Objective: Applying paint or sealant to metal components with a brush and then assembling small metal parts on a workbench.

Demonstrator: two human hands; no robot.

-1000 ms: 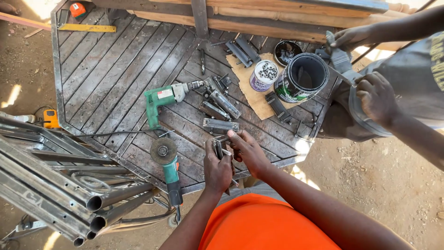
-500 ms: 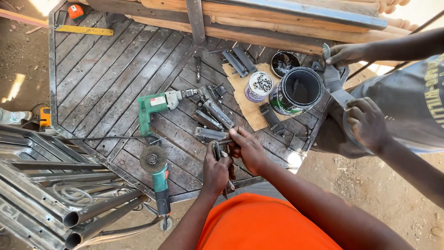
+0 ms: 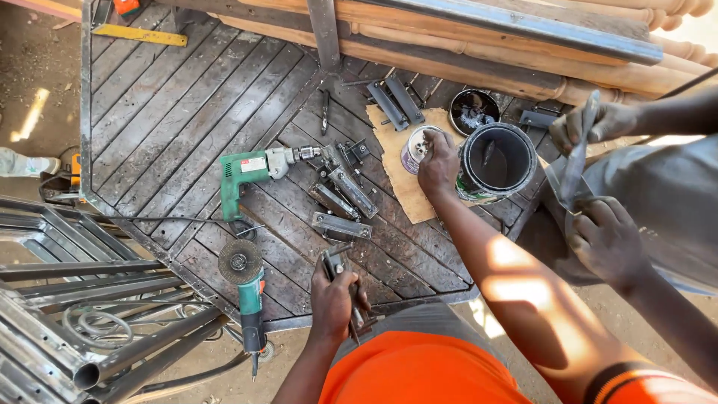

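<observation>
Overhead view of a slatted metal worktable [image 3: 172, 127]; positions are given relative to the large black paint can [image 3: 497, 161].

The person's right hand [image 3: 437, 161] reaches just left of the large can, fingers closed over the top of a small white tin [image 3: 411, 150] standing on a piece of brown cardboard [image 3: 404, 176]. Whether it grips a brush or only the tin's rim cannot be told. The left hand [image 3: 335, 295], well to the lower left of the can, is clamped on a dark metal bracket [image 3: 333, 262] held upright at the table's near edge.

A co-worker's two hands (to the right of the can) hold a bent grey metal strip [image 3: 576, 161], one hand [image 3: 591, 123] at its top, the other [image 3: 606, 239] lower down.

Risks, as judged: the small tin sits close to the open can, so a careless lift could tip either and spill paint onto the cardboard; the bracket, held in one hand only, could slip off the edge.

Count: two green power tools left of the can, a drill [image 3: 262, 168] and an angle grinder [image 3: 247, 288]; one round black lid [image 3: 473, 111] above the can; about six loose brackets [image 3: 340, 224] between drill and can; one yellow level [image 3: 138, 34] at far upper left.
</observation>
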